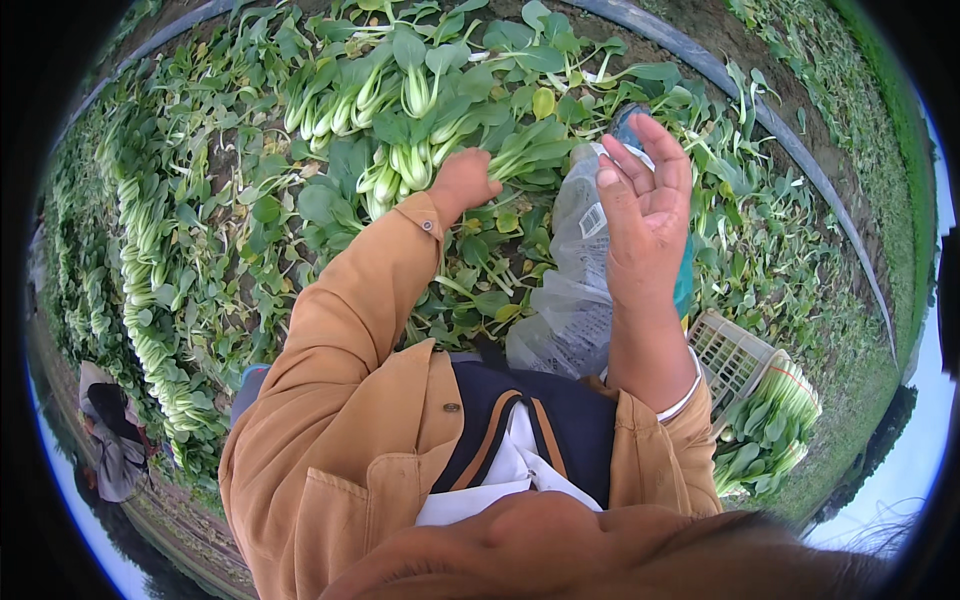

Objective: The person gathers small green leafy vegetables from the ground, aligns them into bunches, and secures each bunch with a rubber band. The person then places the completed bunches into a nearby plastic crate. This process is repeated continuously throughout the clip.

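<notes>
My left hand (466, 180) is curled over a bok choy (529, 154), whose stalks and leaves fan out to the right of the fingers. Its base is hidden under the hand. Close against that hand, to the left, lies a pile of bok choy (405, 171) with pale bases. Another bunch of bok choy (337, 109) rests just beyond. My right hand (646, 202) is raised with fingers apart and nothing in it. Below and behind it is a clear plastic covering (574, 277) with printing, seemingly around my leg. A blue shoe (624, 124) shows partly past the fingertips.
Loose leaves (247, 202) litter the soil. A long row of bok choy (142, 300) runs along the left. A plastic crate (727, 356) stands at right beside bundled bok choy (780, 412). A grey hose (780, 127) curves across the far side. Another person (116, 442) is at far left.
</notes>
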Motion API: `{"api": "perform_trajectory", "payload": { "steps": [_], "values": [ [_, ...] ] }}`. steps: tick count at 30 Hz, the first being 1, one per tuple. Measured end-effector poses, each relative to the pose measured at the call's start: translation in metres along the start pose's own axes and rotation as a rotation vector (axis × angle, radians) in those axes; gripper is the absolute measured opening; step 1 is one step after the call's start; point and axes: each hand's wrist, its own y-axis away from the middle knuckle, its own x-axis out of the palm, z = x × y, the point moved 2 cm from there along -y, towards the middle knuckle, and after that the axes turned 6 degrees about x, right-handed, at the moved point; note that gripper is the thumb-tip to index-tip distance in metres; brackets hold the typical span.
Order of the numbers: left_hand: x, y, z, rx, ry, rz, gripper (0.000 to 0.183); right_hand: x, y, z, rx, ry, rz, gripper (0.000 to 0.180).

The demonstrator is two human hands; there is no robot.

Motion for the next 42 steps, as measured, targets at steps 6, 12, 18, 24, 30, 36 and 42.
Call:
{"api": "perform_trajectory", "payload": {
  "steps": [6,12,18,24,30,36,42],
  "values": [
    [-0.081,0.079,0.0,-0.11,1.082,0.129,0.04,0.026,0.03,-0.033,-0.164,0.698,0.478,0.074],
    [-0.149,0.18,-0.038,-0.049,1.351,0.61,0.058,0.05,0.06,-0.048,-0.537,0.863,0.573,0.079],
    [-0.16,0.248,-0.062,-0.006,1.079,-0.058,0.068,0.05,0.078,-0.039,-0.027,0.407,0.647,0.045],
    [-0.132,0.244,-0.107,0.242,1.266,-0.552,0.053,0.047,0.076,-0.061,0.15,0.082,0.728,0.031],
    [-0.15,0.237,-0.09,-0.023,1.212,-0.559,0.044,0.025,0.056,-0.056,0.277,-0.07,0.341,0.025],
    [-0.128,0.223,-0.111,0.141,1.12,-0.496,0.06,0.022,0.055,-0.06,0.357,-0.351,0.472,0.05],
    [-0.111,0.217,-0.156,0.329,0.662,-0.599,0.079,0.036,0.065,-0.042,0.394,-0.388,0.493,0.047]
  ]
}}
